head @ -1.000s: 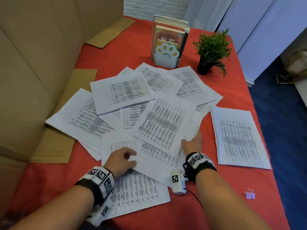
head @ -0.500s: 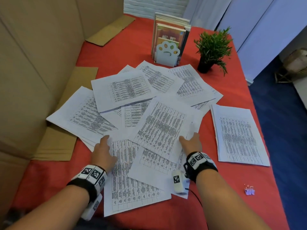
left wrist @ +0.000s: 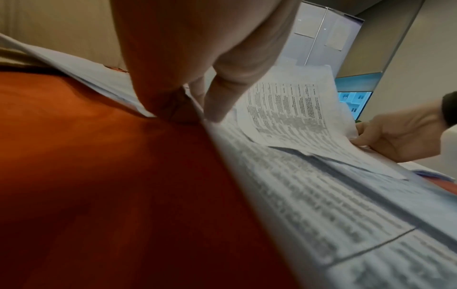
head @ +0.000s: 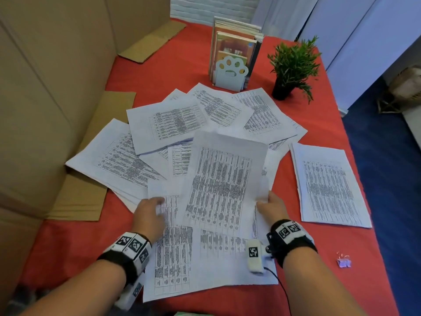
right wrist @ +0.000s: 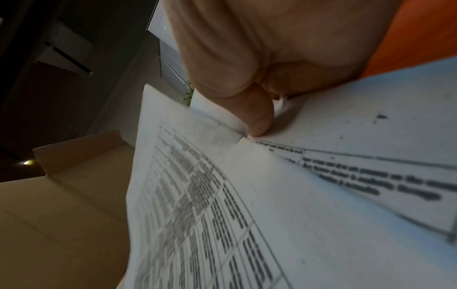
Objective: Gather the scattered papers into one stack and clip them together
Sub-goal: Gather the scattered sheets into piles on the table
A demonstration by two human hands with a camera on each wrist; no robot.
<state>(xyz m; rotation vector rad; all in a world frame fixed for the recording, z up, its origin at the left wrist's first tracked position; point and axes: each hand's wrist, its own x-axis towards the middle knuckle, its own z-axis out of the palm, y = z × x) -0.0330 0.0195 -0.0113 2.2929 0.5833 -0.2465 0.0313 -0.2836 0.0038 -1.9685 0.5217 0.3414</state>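
Observation:
Several printed sheets lie fanned over the red tablecloth. My right hand pinches the right edge of the centre sheet, whose far end curls up off the pile; the right wrist view shows the thumb pressed on that edge. My left hand pinches the left edge of the near sheet, thumb under it and index finger on top. A separate neat stack lies to the right. A small lilac binder clip sits near the table's right edge, away from both hands.
A paw-shaped bookend with books and a potted plant stand behind the papers. A cardboard wall runs along the left, with flat cardboard pieces under it. The table ends at the right above blue floor.
My right hand has pinched the centre sheet and raised it, turning it straighter. My left hand went out to the left edge of the near sheet and took hold of it.

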